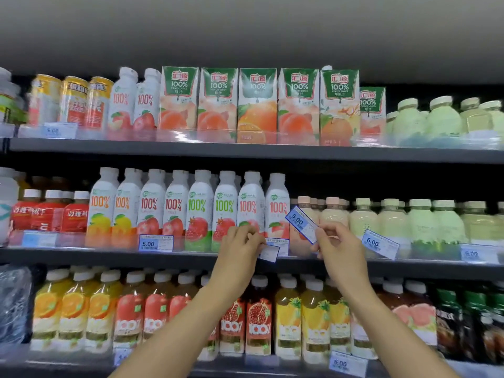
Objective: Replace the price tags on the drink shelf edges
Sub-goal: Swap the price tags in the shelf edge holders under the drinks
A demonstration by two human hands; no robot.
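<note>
Price tag [301,224] slants upper-left to lower-right, pinched in right grip [338,248]; left grip [241,246] pinches shelf-edge tag [270,252].

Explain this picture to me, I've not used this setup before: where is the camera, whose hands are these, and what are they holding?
There is no robot here. These are a person's two bare hands, seen from one wide-angle camera worn on their head, which faces a shop's drink shelves. The left hand pinches a small white tag at the front edge of the middle shelf. The right hand holds a blue-bordered 5.00 price tag, tilted, up in front of the white juice bottles. Other tags sit along that edge: a mounted 5.00 tag to the left and a crooked 6.00 tag to the right.
</note>
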